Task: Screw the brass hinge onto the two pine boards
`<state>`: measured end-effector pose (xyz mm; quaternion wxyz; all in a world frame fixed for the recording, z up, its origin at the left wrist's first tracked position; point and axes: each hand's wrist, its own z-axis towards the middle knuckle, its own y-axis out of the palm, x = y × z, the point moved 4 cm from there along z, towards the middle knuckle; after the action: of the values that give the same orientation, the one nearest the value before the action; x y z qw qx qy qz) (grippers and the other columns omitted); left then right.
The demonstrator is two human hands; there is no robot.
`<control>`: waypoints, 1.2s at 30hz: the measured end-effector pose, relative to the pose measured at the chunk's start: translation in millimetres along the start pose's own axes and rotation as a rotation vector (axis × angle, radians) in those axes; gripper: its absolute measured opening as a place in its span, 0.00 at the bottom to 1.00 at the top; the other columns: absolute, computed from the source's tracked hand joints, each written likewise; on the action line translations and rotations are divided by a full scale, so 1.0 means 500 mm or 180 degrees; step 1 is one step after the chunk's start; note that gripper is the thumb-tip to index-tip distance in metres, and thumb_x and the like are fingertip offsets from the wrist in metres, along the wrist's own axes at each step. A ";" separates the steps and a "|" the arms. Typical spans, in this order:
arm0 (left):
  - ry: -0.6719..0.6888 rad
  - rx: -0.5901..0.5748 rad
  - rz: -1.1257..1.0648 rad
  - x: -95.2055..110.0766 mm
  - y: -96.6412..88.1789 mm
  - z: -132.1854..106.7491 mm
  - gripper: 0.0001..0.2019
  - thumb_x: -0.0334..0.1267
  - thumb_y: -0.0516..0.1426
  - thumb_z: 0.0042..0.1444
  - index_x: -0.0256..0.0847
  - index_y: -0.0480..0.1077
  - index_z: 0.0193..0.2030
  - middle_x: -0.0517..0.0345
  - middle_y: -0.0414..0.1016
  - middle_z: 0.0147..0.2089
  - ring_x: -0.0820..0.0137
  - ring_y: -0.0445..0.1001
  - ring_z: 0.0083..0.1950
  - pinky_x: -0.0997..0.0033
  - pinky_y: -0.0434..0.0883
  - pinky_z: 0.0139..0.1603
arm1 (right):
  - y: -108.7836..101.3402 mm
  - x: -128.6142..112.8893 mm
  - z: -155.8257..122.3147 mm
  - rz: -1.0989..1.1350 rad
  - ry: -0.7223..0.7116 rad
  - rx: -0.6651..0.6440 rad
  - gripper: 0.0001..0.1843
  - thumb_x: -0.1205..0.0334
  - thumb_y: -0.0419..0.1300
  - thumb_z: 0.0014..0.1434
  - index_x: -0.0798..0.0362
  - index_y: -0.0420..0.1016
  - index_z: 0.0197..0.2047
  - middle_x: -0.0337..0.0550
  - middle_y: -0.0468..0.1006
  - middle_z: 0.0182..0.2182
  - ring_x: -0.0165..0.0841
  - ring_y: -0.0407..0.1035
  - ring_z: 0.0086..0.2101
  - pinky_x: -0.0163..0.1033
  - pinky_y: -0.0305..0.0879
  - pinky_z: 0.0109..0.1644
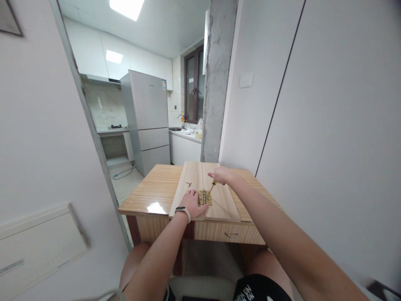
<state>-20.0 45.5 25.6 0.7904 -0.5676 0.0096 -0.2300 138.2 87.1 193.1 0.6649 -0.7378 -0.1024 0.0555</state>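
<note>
A brass hinge [205, 197] lies opened flat across the seam between two pale wooden boards [219, 209] on the table. My left hand [191, 202] rests on the left board with fingers spread, its fingertips and thumb touching the hinge's left and lower edges. My right hand [222, 175] is closed around the handle of a screwdriver [212, 185]. The screwdriver slants down to the left, its tip at the hinge's right leaf. Whether a screw sits under the tip is too small to tell. A few loose screws [189, 184] lie on the left board, beyond my left hand.
The wood-grain table [150, 188] has a drawer [230, 233] in front, above my knees. A wall stands close on the right. Beyond the table are a silver refrigerator [150, 100], a kitchen counter [186, 142] with a sink, and a bare concrete pillar [217, 83].
</note>
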 end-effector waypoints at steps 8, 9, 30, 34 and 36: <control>0.0046 0.0077 -0.0056 -0.005 0.005 0.001 0.36 0.70 0.52 0.57 0.42 0.70 0.57 0.42 0.71 0.59 0.49 0.65 0.63 0.50 0.62 0.64 | 0.006 0.012 0.003 -0.0183 -0.0427 0.0211 0.15 0.53 0.65 0.64 0.54 0.83 0.47 0.53 0.84 0.46 0.40 0.77 0.46 0.36 0.67 0.45; 0.0052 0.0085 -0.0056 -0.005 0.005 0.001 0.36 0.70 0.52 0.57 0.42 0.70 0.57 0.41 0.71 0.59 0.49 0.65 0.63 0.51 0.62 0.64 | 0.007 0.013 0.004 -0.0127 -0.0518 0.0212 0.12 0.56 0.67 0.62 0.51 0.83 0.47 0.49 0.84 0.46 0.38 0.77 0.45 0.35 0.67 0.43; 0.0053 0.0083 -0.0034 -0.007 0.009 0.001 0.36 0.70 0.52 0.57 0.42 0.70 0.58 0.41 0.70 0.60 0.48 0.65 0.64 0.50 0.61 0.65 | 0.005 0.018 0.001 -0.0213 0.0095 -0.0075 0.31 0.43 0.50 0.72 0.62 0.84 0.43 0.59 0.85 0.36 0.41 0.80 0.40 0.36 0.68 0.45; 0.0073 0.0121 -0.0028 -0.007 0.010 0.002 0.37 0.71 0.51 0.57 0.41 0.70 0.58 0.41 0.71 0.60 0.48 0.65 0.63 0.50 0.62 0.65 | 0.005 0.019 -0.004 -0.0216 -0.0191 0.0179 0.21 0.47 0.61 0.67 0.57 0.83 0.48 0.57 0.84 0.46 0.41 0.78 0.46 0.35 0.67 0.44; 0.0070 0.0115 -0.0027 -0.008 0.011 0.003 0.37 0.71 0.51 0.57 0.41 0.70 0.58 0.41 0.71 0.60 0.48 0.65 0.63 0.50 0.62 0.64 | 0.008 0.020 -0.003 -0.0137 -0.0433 0.0200 0.14 0.54 0.67 0.63 0.52 0.82 0.48 0.50 0.84 0.47 0.39 0.77 0.47 0.34 0.66 0.42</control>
<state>-21.1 49.5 20.1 0.7994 -0.5507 0.0117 -0.2397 148.7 87.4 189.9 0.6803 -0.7087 -0.1614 0.0943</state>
